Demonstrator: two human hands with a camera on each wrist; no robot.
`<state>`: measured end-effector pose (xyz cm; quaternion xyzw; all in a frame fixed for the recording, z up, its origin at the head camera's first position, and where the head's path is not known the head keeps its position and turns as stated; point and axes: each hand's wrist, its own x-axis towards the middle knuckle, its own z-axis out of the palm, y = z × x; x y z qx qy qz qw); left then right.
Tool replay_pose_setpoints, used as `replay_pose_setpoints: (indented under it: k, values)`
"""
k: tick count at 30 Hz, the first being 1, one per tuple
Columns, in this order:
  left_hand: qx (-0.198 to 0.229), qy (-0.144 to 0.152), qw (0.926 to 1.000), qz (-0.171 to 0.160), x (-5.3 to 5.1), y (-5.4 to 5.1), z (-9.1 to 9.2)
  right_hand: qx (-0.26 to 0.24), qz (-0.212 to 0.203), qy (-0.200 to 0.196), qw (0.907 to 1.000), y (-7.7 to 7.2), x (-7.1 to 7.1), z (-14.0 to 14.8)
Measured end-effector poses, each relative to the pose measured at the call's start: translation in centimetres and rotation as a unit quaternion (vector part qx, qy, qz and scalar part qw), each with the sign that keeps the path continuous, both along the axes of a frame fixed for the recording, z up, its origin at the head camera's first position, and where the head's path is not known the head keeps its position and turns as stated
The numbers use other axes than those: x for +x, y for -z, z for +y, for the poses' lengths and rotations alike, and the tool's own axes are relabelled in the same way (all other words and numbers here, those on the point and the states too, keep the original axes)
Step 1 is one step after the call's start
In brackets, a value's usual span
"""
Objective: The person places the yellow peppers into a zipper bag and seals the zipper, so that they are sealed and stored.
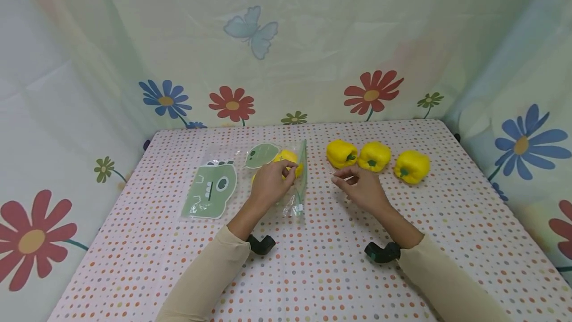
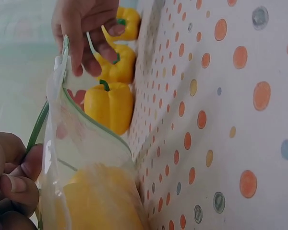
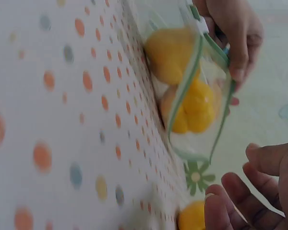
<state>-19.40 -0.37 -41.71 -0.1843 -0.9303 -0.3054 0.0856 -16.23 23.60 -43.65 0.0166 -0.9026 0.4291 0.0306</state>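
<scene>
The left hand (image 1: pixel 273 183) pinches the green-edged rim of a clear zip bag (image 1: pixel 292 207), whose mouth gapes in the right wrist view. Inside the bag are yellow bell peppers (image 3: pixel 199 108), two of them showing there. The right hand (image 1: pixel 361 189) holds nothing; its fingers are loosely bent, near three yellow bell peppers (image 1: pixel 374 156) standing in a row. In the left wrist view the left hand's fingers (image 2: pixel 26 167) grip the bag's edge, and the right hand (image 2: pixel 89 28) is beyond the rim, in front of the loose peppers (image 2: pixel 110 108).
A green one-eyed monster print (image 1: pixel 210 192) is on the left of the table, with a green oval print (image 1: pixel 261 156) beside it. The dotted tablecloth (image 1: pixel 313 282) reaches flowered curtains (image 1: pixel 295 29) at the back and sides.
</scene>
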Motion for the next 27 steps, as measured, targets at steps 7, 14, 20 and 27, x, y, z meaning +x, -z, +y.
replay_pose_setpoints:
  k: [7, 14, 20, 27]
  values:
    - [0.000, 0.003, 1.0000, 0.006, -0.1, 0.0, 0.0, 0.007, 0.055, 0.033, 0.9979, -0.2, 0.6, 3.9]
    - [0.000, 0.002, 1.0000, 0.001, -0.1, 0.2, 0.0, -0.073, 0.150, 0.094, 0.9815, 2.8, -0.7, 8.6]
    - [0.000, -0.002, 1.0000, 0.000, -0.1, 0.2, 0.0, -0.180, 0.243, 0.142, 0.9425, 2.2, -0.8, 10.0]
    - [0.000, -0.003, 1.0000, 0.002, -0.1, 0.3, 0.0, -0.180, 0.303, 0.253, 0.9012, 1.4, -0.7, 11.7]
